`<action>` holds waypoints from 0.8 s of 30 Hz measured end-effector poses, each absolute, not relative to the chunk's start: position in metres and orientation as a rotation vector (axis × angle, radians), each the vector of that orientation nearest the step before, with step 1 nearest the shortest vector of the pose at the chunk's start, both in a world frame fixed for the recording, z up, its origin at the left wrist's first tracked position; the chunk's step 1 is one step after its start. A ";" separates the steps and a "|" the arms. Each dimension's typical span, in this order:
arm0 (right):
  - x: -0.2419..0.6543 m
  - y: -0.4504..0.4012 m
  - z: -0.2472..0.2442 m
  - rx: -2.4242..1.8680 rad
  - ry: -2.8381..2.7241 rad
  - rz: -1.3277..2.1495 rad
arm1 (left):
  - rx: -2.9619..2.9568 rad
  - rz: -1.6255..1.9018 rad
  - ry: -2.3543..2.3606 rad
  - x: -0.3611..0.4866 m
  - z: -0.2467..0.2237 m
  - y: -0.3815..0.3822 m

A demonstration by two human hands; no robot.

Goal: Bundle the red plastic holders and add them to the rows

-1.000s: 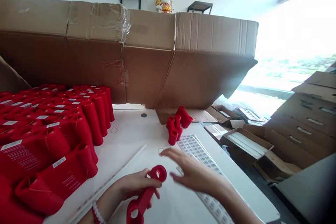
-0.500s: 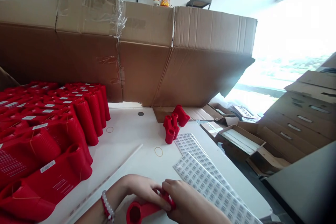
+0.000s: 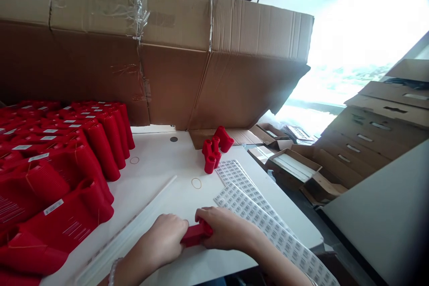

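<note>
Between my hands, over the near part of the white table (image 3: 174,263), is a red piece with a flat middle and a rounded, tube-like end (image 3: 193,235). My left hand (image 3: 166,236) is closed around its left end and hides it. My right hand (image 3: 224,229) grips the other end, fingers wrapped over the tube opening. Farther back stand a few small red pieces (image 3: 212,156) of similar shape, close together. Right of my right hand lie overlapping sheets of printed labels (image 3: 258,210).
Banded stacks of red pieces (image 3: 67,228) with white labels fill the left side. A long translucent strip (image 3: 134,223) lies diagonally beside them. Rubber bands (image 3: 196,183) rest on the table. A large cardboard box (image 3: 174,80) stands behind; more boxes (image 3: 355,143) are at right.
Both hands have shifted slightly up and apart, turning the red piece; its open left tube end is now covered by my left hand. The camera view has shifted a little.
</note>
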State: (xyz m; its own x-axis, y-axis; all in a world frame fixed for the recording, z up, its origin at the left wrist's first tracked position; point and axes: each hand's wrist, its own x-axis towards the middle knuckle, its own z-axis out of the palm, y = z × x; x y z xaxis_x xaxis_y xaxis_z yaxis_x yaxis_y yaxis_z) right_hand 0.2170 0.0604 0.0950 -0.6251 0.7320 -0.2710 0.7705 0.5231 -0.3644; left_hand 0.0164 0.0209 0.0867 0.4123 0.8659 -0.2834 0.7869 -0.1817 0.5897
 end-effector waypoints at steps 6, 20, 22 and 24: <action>0.207 0.054 0.113 1.194 2.827 -0.658 | 2.025 0.077 1.399 0.012 0.084 0.018; 0.203 0.045 0.111 1.160 2.858 -0.711 | 1.705 0.672 1.375 -0.018 0.056 -0.012; 0.203 0.046 0.108 1.155 2.867 -0.737 | 1.620 0.780 1.380 -0.014 0.043 -0.016; 0.204 0.047 0.103 1.156 2.880 -0.764 | 1.532 0.880 1.387 -0.011 0.030 -0.019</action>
State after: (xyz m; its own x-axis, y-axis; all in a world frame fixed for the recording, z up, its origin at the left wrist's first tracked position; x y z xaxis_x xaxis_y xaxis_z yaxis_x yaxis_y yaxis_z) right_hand 0.2044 0.0474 0.1030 -0.7369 0.6646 -0.1238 0.6386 0.6242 -0.4501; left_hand -0.0111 -0.0188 0.0303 0.1309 0.9903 -0.0475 0.3785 -0.0056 0.9256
